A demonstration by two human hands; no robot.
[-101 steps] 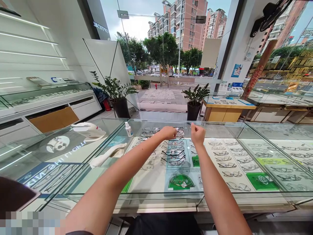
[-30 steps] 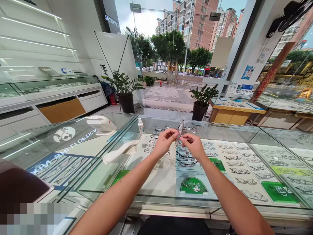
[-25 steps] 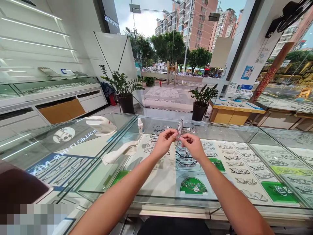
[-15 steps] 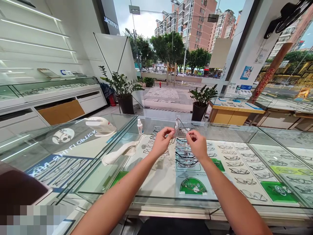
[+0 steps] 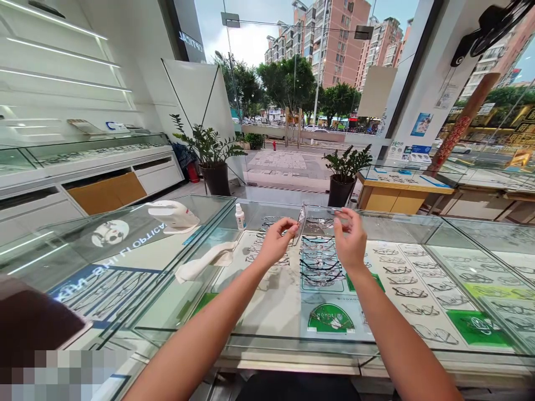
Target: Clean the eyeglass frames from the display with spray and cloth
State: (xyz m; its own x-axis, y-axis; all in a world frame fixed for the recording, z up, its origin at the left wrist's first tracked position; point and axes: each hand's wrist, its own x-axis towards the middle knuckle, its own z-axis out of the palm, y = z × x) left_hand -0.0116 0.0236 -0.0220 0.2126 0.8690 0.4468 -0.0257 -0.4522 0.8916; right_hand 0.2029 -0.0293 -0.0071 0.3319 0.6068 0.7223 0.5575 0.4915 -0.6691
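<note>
Head view: my left hand (image 5: 276,240) pinches glasses (image 5: 301,219) above the counter (image 5: 267,317); my right hand (image 5: 351,238) is partly open nearby, contact unclear.

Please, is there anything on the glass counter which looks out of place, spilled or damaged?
Only one small thing: the white cloth lies crumpled and slantwise, which looks untidy beside the orderly rows of glasses. The white bottle stands upright, and I see no spill or damage.

The spray bottle (image 5: 239,216) is white; the plant pots (image 5: 216,179) look dark brown.
</note>
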